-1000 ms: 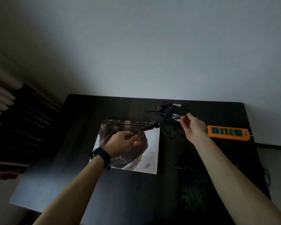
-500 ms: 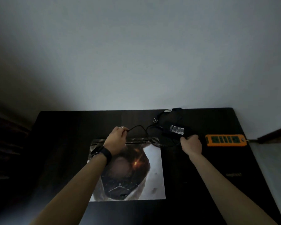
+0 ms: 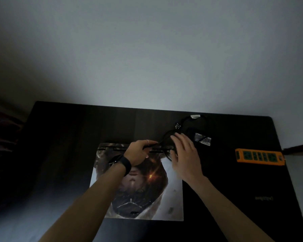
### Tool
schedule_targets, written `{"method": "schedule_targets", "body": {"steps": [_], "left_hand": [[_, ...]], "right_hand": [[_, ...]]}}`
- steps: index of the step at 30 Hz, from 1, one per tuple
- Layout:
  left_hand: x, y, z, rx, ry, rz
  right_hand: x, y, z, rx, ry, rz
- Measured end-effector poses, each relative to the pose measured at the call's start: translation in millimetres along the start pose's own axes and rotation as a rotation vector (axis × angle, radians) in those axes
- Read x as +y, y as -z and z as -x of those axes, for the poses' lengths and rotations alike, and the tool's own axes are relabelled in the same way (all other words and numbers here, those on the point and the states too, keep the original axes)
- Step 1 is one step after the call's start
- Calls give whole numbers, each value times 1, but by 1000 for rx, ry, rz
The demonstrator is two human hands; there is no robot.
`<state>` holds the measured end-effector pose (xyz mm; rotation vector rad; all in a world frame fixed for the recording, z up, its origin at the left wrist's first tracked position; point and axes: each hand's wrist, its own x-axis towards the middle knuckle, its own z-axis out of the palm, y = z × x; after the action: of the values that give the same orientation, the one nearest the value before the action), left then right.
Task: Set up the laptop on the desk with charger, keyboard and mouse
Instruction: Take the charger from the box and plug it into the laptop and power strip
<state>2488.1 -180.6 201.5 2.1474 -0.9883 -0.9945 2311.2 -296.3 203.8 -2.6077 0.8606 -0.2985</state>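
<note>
A closed laptop (image 3: 171,194) with a printed picture on its lid lies in the middle of the dark desk (image 3: 63,140). My left hand (image 3: 138,151) is over the laptop's back hinge edge, fingers closed around the thin black charger cable (image 3: 165,137). My right hand (image 3: 184,154) hovers beside it at the lid's back right corner, fingers spread over the cable loop; whether it touches the cable is unclear. The black charger brick (image 3: 200,136) with a white label rests behind my right hand. No keyboard or mouse is recognisable in the dim light.
An orange power strip (image 3: 259,157) lies at the desk's right side, its cord leading off right. A dark mat with faint lettering (image 3: 263,198) covers the desk's right part. A pale wall rises right behind the desk. Dark furniture stands at the left.
My right hand has left the spot near the charger brick and moved left to the laptop's back corner. My left hand has stayed at the hinge edge with the cable.
</note>
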Motion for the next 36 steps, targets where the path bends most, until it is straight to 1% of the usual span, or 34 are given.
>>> {"method": "schedule_targets", "body": {"steps": [1, 2, 5, 7, 9, 10, 12, 16, 18, 21, 22, 24, 26, 28, 30, 34, 36], "left_hand": [[0, -1, -2, -16, -1, -24], [-2, -3, -3, -16, 2, -31], [-12, -12, -7, -2, 70, -36], [-21, -17, -5, -11, 80, -90], [-32, -25, -3, 11, 107, -132], [-36, -28, -1, 49, 119, -141], [-42, -36, 2, 131, 125, -174], [-44, -43, 3, 233, 115, -301], [-45, -43, 1, 251, 109, -375], [-44, -45, -2, 274, 113, -391], [-43, -46, -3, 282, 122, -395], [-40, -50, -4, 269, 160, -417], [-37, -55, -5, 214, 218, -461], [-36, -55, -6, 167, 249, -515], [-38, -51, -8, 147, 261, -546], [-48, -49, -7, 89, 306, -508], [-53, -52, -5, 70, 306, -497]], "right_hand": [[1, -9, -4, -44, 121, 92], [2, -15, -9, -94, 193, 166], [12, -33, -28, -206, 293, 316], [14, -39, -35, -262, 396, 393], [12, -47, -35, -354, 439, 407], [10, -50, -34, -381, 432, 407], [9, -52, -31, -380, 385, 414], [27, -39, -23, -296, 215, 450], [52, -28, -19, -268, 142, 494], [85, -10, -24, -190, 30, 522], [90, -7, -27, -189, 32, 513], [85, -5, -34, -232, 65, 429], [68, -10, -42, -310, 82, 323], [48, -17, -50, -340, 73, 260], [34, -26, -58, -326, 61, 222], [24, -40, -72, -319, 33, 212], [23, -45, -81, -375, 2, 199]]}}
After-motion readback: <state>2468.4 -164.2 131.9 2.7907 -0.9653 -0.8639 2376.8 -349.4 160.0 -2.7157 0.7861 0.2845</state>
